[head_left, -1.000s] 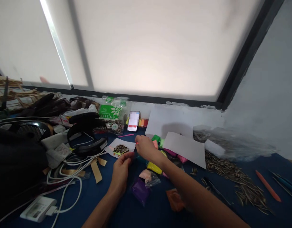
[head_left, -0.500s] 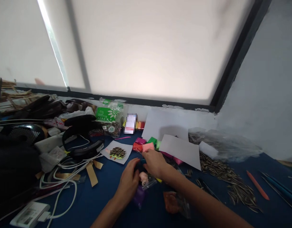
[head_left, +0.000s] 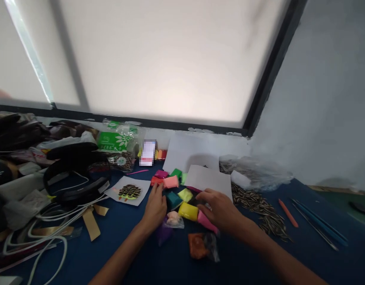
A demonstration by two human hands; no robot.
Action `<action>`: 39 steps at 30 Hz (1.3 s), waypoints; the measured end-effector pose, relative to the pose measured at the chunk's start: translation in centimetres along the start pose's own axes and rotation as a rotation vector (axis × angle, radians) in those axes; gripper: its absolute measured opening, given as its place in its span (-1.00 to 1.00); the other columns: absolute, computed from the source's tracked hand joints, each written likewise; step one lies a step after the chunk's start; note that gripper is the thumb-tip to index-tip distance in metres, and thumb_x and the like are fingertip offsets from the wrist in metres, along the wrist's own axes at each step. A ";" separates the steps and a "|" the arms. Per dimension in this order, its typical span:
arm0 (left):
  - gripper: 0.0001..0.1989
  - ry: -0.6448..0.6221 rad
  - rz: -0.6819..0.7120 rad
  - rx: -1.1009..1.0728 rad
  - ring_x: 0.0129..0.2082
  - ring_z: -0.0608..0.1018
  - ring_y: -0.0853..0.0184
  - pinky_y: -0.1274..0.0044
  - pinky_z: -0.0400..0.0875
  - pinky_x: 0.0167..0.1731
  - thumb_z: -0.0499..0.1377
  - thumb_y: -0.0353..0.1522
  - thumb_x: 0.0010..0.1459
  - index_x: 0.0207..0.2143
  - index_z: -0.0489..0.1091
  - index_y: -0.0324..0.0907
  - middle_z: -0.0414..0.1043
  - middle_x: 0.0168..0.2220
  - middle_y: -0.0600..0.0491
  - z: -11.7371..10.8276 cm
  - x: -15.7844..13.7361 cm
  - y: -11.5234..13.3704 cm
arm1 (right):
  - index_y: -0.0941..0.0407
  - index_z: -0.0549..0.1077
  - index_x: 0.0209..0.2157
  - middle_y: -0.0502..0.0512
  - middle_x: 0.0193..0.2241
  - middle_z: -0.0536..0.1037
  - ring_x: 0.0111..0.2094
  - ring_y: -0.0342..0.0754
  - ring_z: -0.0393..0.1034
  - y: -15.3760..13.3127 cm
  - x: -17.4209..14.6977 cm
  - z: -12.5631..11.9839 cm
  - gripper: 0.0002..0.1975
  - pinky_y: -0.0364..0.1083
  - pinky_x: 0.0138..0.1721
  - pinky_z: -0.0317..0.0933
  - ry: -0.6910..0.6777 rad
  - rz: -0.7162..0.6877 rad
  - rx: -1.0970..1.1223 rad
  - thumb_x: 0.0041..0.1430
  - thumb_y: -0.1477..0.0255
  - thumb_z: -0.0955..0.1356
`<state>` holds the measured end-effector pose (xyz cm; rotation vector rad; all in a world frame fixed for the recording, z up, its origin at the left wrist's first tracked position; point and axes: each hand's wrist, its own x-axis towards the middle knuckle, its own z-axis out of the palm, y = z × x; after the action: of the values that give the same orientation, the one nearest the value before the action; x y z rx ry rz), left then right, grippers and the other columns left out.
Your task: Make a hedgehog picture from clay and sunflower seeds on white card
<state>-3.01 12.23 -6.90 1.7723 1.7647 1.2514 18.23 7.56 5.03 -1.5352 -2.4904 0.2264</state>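
My left hand [head_left: 156,206] rests with fingers stretched out at the left edge of a cluster of soft clay packets, its fingertips by the red packet [head_left: 156,181] and the salmon packet [head_left: 171,182]. Beside it lie a teal packet [head_left: 173,200] and a peach lump in clear wrap [head_left: 174,217]. On the other side, my right hand [head_left: 219,206] hovers with thumb and fingers apart, close to the pink packet [head_left: 207,222] and the yellow packet [head_left: 188,211]. White paper [head_left: 210,178] lies just behind it, partly covered by the fingers.
A paper with a seed-covered clay hedgehog [head_left: 129,192] lies left, near white cables [head_left: 62,213] and a black headset [head_left: 81,192]. Sunflower seeds [head_left: 261,209], an orange tool [head_left: 288,213] and blue tweezers [head_left: 319,221] lie right. A phone [head_left: 148,152] stands behind; an orange-brown packet [head_left: 197,245] lies in front.
The view has swung right. My hands have moved apart: the right from the salmon packet to the cluster's right side, the left forward to the red packet. Yellow packets now show between them.
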 end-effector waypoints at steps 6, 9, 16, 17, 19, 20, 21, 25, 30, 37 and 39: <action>-0.59 0.061 0.059 0.028 0.19 0.32 0.07 0.15 0.22 0.16 -0.08 -0.47 0.13 0.01 0.32 -0.29 0.31 0.11 -0.24 0.3 1.4 0.7 | 0.13 0.52 -0.17 0.14 -0.21 0.54 -0.20 0.00 0.45 2.7 -6.4 0.0 -0.79 -0.09 -0.20 0.24 0.007 0.125 0.132 0.25 0.49 0.27; -0.65 0.077 0.122 0.032 0.04 0.45 0.12 0.16 0.30 0.10 -0.12 -0.40 0.20 -0.07 0.36 -0.22 0.43 0.00 -0.15 -0.9 1.5 2.1 | 0.13 0.51 -0.17 0.13 -0.21 0.53 -0.18 0.01 0.43 3.4 -7.8 0.5 -0.81 -0.07 -0.17 0.24 0.000 0.192 0.107 0.21 0.54 0.29; -0.56 -0.192 0.551 0.318 0.23 0.28 0.08 0.19 0.22 0.16 0.00 -0.20 0.27 0.14 0.31 -0.12 0.32 0.19 -0.07 -4.1 -3.3 4.9 | 0.15 0.50 -0.20 0.17 -0.21 0.52 -0.19 0.05 0.38 3.1 -6.8 2.0 -0.86 -0.05 -0.18 0.21 -0.016 0.144 -0.184 0.18 0.52 0.36; -0.51 -0.272 0.614 0.414 0.27 0.20 0.05 0.16 0.19 0.16 0.02 -0.17 0.27 0.23 0.19 -0.03 0.19 0.28 -0.02 -4.1 -4.1 4.9 | 0.15 0.50 -0.22 0.16 -0.23 0.52 -0.21 0.05 0.39 3.0 -6.3 2.3 -0.88 -0.05 -0.20 0.20 -0.014 0.119 -0.237 0.19 0.52 0.35; -0.50 -0.360 0.683 0.546 0.29 0.17 0.05 0.14 0.19 0.15 0.01 -0.22 0.30 0.28 0.09 0.09 0.08 0.33 0.04 -3.5 -5.1 4.6 | 0.16 0.49 -0.24 0.17 -0.26 0.53 -0.23 0.04 0.39 2.8 -5.3 2.8 -0.89 -0.06 -0.23 0.19 -0.007 0.100 -0.262 0.22 0.53 0.32; -0.51 -0.363 0.684 0.590 0.29 0.18 0.04 0.13 0.20 0.14 0.00 -0.25 0.30 0.27 0.10 0.10 0.08 0.33 0.03 -3.1 -5.2 4.3 | 0.17 0.48 -0.24 0.18 -0.25 0.53 -0.23 0.04 0.38 2.7 -4.8 3.1 -0.88 -0.06 -0.22 0.18 0.001 0.097 -0.268 0.23 0.54 0.31; -0.51 -0.360 0.666 0.622 0.29 0.17 0.04 0.13 0.20 0.14 0.00 -0.26 0.30 0.27 0.11 0.10 0.08 0.33 0.02 -2.7 -5.1 4.1 | 0.18 0.48 -0.25 0.19 -0.26 0.53 -0.22 0.04 0.38 2.6 -4.4 3.3 -0.88 -0.06 -0.22 0.18 0.009 0.096 -0.276 0.24 0.56 0.29; -0.55 -0.274 0.591 0.645 0.27 0.22 0.01 0.11 0.19 0.13 0.01 -0.29 0.29 0.22 0.22 0.06 0.21 0.27 -0.06 -1.3 -3.8 3.7 | 0.18 0.47 -0.21 0.19 -0.27 0.53 -0.22 0.01 0.38 2.4 -3.4 3.6 -0.85 -0.08 -0.20 0.18 0.050 0.092 -0.291 0.27 0.54 0.27; -0.56 -0.217 0.571 0.575 0.27 0.20 -0.03 0.06 0.10 0.17 0.05 -0.23 0.27 0.19 0.28 0.01 0.24 0.25 -0.12 -1.4 -3.3 4.2 | 0.18 0.52 -0.20 0.24 -0.12 0.50 -0.12 0.03 0.36 3.5 -3.3 2.3 -0.76 -0.05 -0.09 0.19 0.114 0.132 -0.314 0.28 0.58 0.22; -0.61 -0.260 0.665 0.381 0.29 0.19 0.09 0.12 0.05 0.23 -0.02 -0.27 0.32 0.15 0.31 -0.04 0.26 0.24 -0.02 -2.0 -4.6 5.9 | 0.21 0.57 -0.19 0.33 0.05 0.45 0.10 0.17 0.26 6.1 -2.0 2.1 -0.74 0.07 0.05 0.15 0.076 0.129 -0.345 0.26 0.52 0.24; -0.62 -0.303 0.674 0.333 0.26 0.24 0.13 0.17 0.08 0.23 -0.06 -0.32 0.33 0.14 0.31 -0.04 0.30 0.21 -0.01 -1.8 -5.0 6.3 | 0.26 0.53 -0.12 0.34 0.01 0.49 0.06 0.16 0.30 6.3 -1.6 2.5 -0.71 0.05 0.05 0.16 0.083 0.136 -0.354 0.26 0.56 0.22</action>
<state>0.36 5.95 -2.72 2.7285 1.2931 0.8413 23.70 8.84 0.94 -1.8058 -2.4590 -0.2677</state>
